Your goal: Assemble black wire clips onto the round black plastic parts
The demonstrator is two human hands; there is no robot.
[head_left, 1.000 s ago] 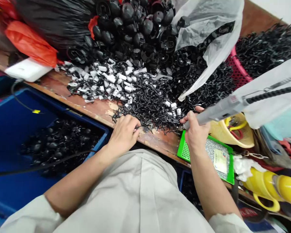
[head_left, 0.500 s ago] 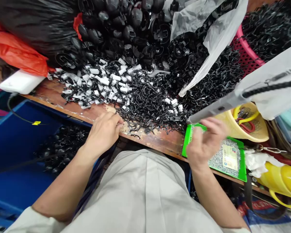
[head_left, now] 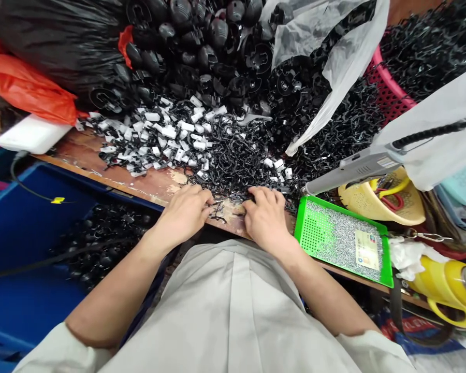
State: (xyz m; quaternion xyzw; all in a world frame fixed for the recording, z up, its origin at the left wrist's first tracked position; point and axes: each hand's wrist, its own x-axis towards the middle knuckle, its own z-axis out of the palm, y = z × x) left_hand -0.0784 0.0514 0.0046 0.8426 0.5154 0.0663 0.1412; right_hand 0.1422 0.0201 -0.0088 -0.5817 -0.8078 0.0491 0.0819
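Right hand (head_left: pixel 267 215) has moved left to black parts (head_left: pixel 236 160), underside hidden; I cannot tell its grip.

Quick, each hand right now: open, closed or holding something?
Left hand: curled; can't tell if holding.
Right hand: at the black parts, grip hidden.
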